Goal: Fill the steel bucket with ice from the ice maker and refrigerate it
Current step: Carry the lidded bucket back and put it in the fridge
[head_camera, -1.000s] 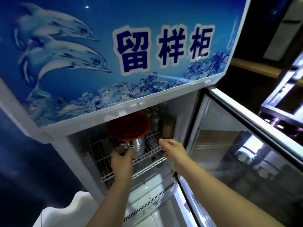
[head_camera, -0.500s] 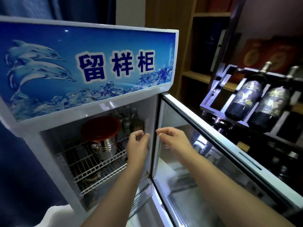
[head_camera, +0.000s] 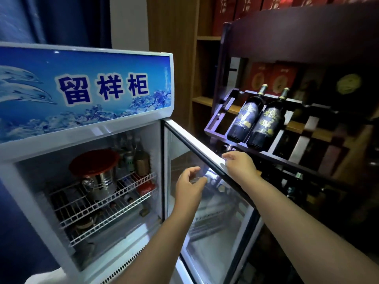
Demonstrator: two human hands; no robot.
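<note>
While right hand [head_camera: 240,166] grips door [head_camera: 195,139], left hand [head_camera: 189,186] hovers.

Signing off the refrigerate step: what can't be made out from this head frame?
Head view only:
- Ice in the steel bucket: the red lid covers it.
- Right hand at the door's top edge: blurred, so touching or gripping is unclear.
- Items on the lower wire shelf: dark and blurred.
- Ice maker: outside the frame.

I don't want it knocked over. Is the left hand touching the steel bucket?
Apart. The head view shows the left hand outside the fridge by the open door, clear of the steel bucket standing on the wire shelf.
</note>
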